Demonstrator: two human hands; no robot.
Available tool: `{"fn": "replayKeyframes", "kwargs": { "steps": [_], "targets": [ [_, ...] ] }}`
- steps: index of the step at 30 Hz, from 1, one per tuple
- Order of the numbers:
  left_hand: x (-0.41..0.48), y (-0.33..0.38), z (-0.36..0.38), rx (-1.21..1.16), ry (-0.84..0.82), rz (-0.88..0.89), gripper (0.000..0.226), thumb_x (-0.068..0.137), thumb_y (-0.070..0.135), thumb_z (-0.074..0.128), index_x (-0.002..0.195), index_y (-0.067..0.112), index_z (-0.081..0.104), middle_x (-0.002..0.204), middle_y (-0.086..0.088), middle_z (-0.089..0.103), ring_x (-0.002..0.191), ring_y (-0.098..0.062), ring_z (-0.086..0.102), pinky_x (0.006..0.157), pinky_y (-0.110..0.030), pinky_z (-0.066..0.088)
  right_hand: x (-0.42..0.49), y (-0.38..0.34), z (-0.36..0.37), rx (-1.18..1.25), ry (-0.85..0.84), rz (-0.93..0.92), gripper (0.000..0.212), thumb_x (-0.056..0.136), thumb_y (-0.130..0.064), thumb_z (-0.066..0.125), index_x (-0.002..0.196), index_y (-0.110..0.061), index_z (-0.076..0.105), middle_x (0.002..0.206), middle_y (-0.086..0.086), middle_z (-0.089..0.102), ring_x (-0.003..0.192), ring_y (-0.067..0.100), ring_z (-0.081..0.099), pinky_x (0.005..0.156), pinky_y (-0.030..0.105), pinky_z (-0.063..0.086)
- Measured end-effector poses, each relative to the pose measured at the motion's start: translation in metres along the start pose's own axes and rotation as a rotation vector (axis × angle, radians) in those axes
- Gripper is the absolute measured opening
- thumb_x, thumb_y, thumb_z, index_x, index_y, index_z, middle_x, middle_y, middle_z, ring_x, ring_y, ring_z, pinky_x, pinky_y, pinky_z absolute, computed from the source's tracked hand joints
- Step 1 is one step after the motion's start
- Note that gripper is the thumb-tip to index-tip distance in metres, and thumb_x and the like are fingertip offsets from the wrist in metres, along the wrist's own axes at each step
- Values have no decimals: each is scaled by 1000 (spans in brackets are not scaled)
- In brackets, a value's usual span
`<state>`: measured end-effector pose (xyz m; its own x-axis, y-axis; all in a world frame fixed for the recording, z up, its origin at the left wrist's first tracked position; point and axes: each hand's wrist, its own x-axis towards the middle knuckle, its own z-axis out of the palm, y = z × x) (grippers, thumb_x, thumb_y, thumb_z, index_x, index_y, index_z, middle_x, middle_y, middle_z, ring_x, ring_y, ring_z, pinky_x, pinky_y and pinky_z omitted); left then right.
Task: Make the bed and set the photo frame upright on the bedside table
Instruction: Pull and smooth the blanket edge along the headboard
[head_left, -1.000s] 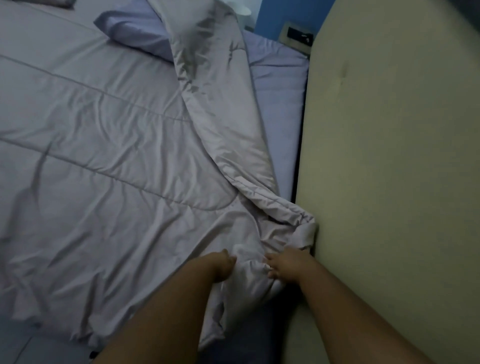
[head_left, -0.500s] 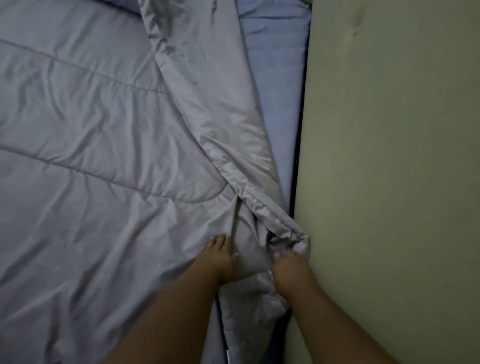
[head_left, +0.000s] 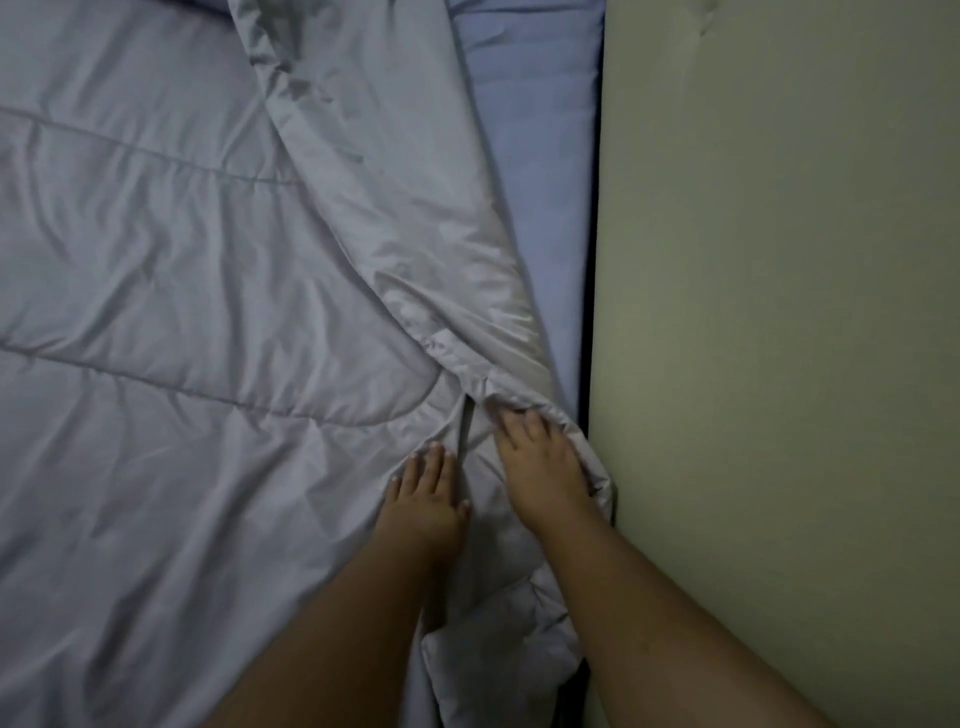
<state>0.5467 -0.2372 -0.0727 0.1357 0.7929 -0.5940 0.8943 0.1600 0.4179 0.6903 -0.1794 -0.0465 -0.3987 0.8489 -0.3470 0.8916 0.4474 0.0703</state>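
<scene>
A grey quilted comforter covers most of the bed, and its right edge is folded back over itself in a long diagonal flap. My left hand lies flat on the comforter with fingers spread. Just to its right, my right hand presses on the bunched corner of the flap near the bed's edge, fingers extended into the fold. A blue fitted sheet shows bare beside the flap. The photo frame and bedside table are out of view.
A pale yellowish padded panel runs along the right side of the bed, with a narrow dark gap between it and the mattress. The room is dim.
Both hands have moved forward along the comforter's corner and now lie flatter on it. The view has tilted down, and the pillow and blue wall have left the frame.
</scene>
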Motion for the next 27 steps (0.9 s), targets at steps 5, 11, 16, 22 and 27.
{"fn": "replayKeyframes", "kwargs": {
  "steps": [5,11,16,22,27],
  "targets": [
    [21,-15,11,-3,21,12,67,95,49,22,148,25,-11,158,1,-18,145,-22,-15,117,-38,-4,26,51,29,190,-75,340,53,96,-14,30,147,-11,15,158,7,9,145,25,8,118,35,9],
    [25,-22,21,30,40,16,68,94,50,22,148,25,-11,158,1,-18,145,-22,-17,116,-38,-6,32,7,26,305,79,601,53,94,-17,33,146,-12,22,157,10,15,144,28,11,118,42,5],
    [21,-17,23,55,60,17,68,95,50,20,148,22,-14,157,0,-20,144,-21,-19,114,-36,-12,-33,-57,49,289,168,602,53,84,-18,35,133,-6,47,141,16,46,130,34,44,109,49,30],
    [11,-12,19,91,43,6,70,96,50,22,148,21,-13,157,0,-22,144,-23,-21,115,-39,-11,-106,-55,86,260,221,528,57,75,-5,32,127,-1,54,134,15,54,122,32,53,114,24,2],
    [7,-1,15,97,33,-24,70,96,50,21,147,19,-16,156,-3,-24,143,-24,-22,116,-41,-12,-126,-64,89,293,285,420,55,80,-4,33,134,-4,43,136,13,53,129,30,45,112,32,16]
  ]
}}
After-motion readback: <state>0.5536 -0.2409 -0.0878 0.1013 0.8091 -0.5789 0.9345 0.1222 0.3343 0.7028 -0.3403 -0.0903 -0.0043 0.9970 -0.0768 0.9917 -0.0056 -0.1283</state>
